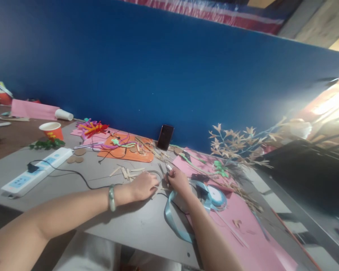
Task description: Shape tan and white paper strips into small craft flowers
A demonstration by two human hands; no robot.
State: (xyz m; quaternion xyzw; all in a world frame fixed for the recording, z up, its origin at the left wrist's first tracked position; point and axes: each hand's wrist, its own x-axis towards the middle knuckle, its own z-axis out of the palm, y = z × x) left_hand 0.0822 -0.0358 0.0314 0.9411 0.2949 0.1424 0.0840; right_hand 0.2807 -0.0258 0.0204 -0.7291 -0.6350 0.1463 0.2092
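Note:
My left hand (145, 185), with a jade-coloured bangle (112, 198) at the wrist, rests low over the grey table, its fingers curled downward. Whatever lies under its fingertips is too small or hidden to name. Close on its right, my right hand (179, 180) is closed around a small tool (168, 168) with a whitish end and a dark part; its exact kind is unclear. Short pale wooden strips (127, 173) lie loose just beyond the left hand. A light blue ribbon (169, 216) loops beside my right forearm, near its spool (217, 196).
A phone (165, 137) leans against the blue partition (147, 75). On the left are a white power strip (36, 173) and a red paper cup (52, 131). Orange paper (144, 155) and pipe cleaners (94, 129) lie behind; pink paper (231, 233) and dried branches (243, 143) at right.

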